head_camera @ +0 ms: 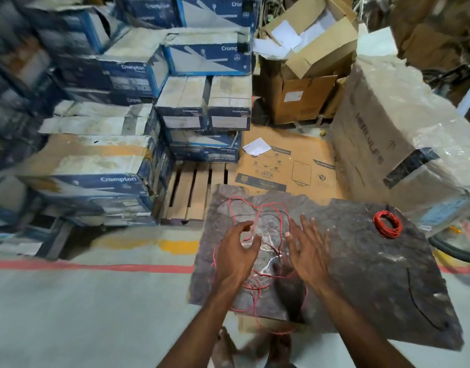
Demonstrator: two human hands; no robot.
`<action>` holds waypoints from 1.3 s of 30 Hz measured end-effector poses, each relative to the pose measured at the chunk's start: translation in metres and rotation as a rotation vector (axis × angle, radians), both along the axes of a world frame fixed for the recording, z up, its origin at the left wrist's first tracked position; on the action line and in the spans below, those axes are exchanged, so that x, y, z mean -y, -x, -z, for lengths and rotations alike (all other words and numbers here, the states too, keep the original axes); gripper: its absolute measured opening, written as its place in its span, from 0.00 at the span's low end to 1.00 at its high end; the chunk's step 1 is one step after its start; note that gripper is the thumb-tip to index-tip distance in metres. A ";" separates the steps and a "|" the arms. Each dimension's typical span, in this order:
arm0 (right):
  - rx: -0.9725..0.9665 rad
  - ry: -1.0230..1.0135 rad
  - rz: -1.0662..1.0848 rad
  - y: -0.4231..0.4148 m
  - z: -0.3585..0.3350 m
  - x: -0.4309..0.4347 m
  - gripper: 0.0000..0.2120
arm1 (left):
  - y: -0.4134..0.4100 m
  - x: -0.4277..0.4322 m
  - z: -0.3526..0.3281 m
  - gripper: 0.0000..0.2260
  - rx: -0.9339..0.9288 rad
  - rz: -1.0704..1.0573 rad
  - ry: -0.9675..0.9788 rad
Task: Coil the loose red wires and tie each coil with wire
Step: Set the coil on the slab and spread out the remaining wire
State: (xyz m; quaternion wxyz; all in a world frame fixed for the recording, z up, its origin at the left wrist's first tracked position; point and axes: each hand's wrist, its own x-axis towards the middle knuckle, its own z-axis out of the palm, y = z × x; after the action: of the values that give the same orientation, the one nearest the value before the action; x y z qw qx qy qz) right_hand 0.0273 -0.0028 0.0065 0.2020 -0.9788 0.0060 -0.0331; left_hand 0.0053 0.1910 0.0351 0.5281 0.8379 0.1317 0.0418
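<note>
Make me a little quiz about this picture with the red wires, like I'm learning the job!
1. True or false: the red coil lies on the grey mat, to the right of both hands.
2. What are the left hand and right hand doing? A) holding scissors B) reaching, open, over the loose red wires C) lifting a box
3. Fill in: the stacked boxes on the left are mostly ____ in colour.
Key: 1 true; 2 B; 3 blue.
</note>
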 end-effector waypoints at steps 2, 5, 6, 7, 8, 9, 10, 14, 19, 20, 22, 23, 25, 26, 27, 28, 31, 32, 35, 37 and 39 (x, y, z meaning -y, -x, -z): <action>-0.053 0.075 -0.029 0.005 0.003 -0.010 0.30 | 0.002 -0.024 -0.002 0.18 0.043 0.055 -0.125; -0.127 0.164 -0.065 0.012 0.011 -0.021 0.33 | 0.005 -0.055 0.003 0.21 0.134 0.183 -0.385; -0.143 0.193 -0.077 0.014 0.014 -0.024 0.34 | 0.007 -0.062 0.008 0.24 0.130 0.240 -0.489; -0.155 0.218 -0.086 0.016 0.016 -0.027 0.34 | 0.010 -0.068 0.013 0.26 0.104 0.293 -0.587; -0.170 0.233 -0.096 0.018 0.018 -0.030 0.34 | 0.014 -0.073 0.018 0.28 0.082 0.336 -0.672; -0.187 0.244 -0.105 0.020 0.020 -0.033 0.35 | 0.017 -0.076 0.022 0.30 0.082 0.368 -0.745; -0.206 0.252 -0.113 0.021 0.021 -0.036 0.35 | 0.021 -0.079 0.027 0.33 0.096 0.394 -0.806; -0.276 0.309 -0.140 0.029 0.023 -0.048 0.35 | 0.032 -0.087 0.043 0.39 0.094 0.456 -0.940; -0.294 0.270 -0.146 0.038 0.028 -0.060 0.40 | 0.033 -0.089 0.056 0.42 0.032 0.497 -0.944; -0.295 0.264 -0.140 0.039 0.030 -0.061 0.40 | 0.032 -0.090 0.058 0.43 0.018 0.507 -0.945; -0.273 0.251 -0.116 0.042 0.033 -0.063 0.37 | 0.029 -0.092 0.061 0.44 -0.015 0.527 -0.955; -0.244 0.250 -0.097 0.042 0.035 -0.063 0.34 | 0.028 -0.092 0.062 0.44 -0.030 0.541 -0.961; -0.167 0.265 -0.047 0.042 0.040 -0.063 0.26 | 0.026 -0.093 0.063 0.44 -0.062 0.565 -0.967; -0.142 0.278 -0.016 0.041 0.042 -0.062 0.23 | 0.025 -0.093 0.063 0.43 -0.071 0.568 -0.965; -0.143 0.292 0.018 0.040 0.042 -0.062 0.19 | 0.024 -0.094 0.064 0.43 -0.079 0.565 -0.960; -0.163 0.303 0.051 0.038 0.041 -0.062 0.15 | 0.023 -0.095 0.065 0.42 -0.085 0.559 -0.951; -0.228 0.351 0.106 0.030 0.040 -0.061 0.07 | 0.020 -0.096 0.070 0.39 -0.098 0.549 -0.927; -0.253 0.362 0.121 0.028 0.040 -0.060 0.07 | 0.019 -0.096 0.071 0.38 -0.100 0.549 -0.926; -0.296 0.382 0.160 0.024 0.046 -0.055 0.08 | 0.019 -0.097 0.070 0.34 -0.098 0.549 -0.892; -0.301 0.401 0.164 0.025 0.050 -0.052 0.10 | 0.018 -0.097 0.071 0.31 -0.092 0.541 -0.857; -0.291 0.412 0.165 0.027 0.051 -0.051 0.10 | 0.019 -0.098 0.071 0.29 -0.085 0.522 -0.824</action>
State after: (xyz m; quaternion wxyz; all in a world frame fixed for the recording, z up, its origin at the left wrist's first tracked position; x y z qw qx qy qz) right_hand 0.0002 0.0484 -0.0441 -0.0080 -0.9900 0.1079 0.0910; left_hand -0.0134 0.2887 -0.0358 0.1397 0.9831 -0.0891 -0.0776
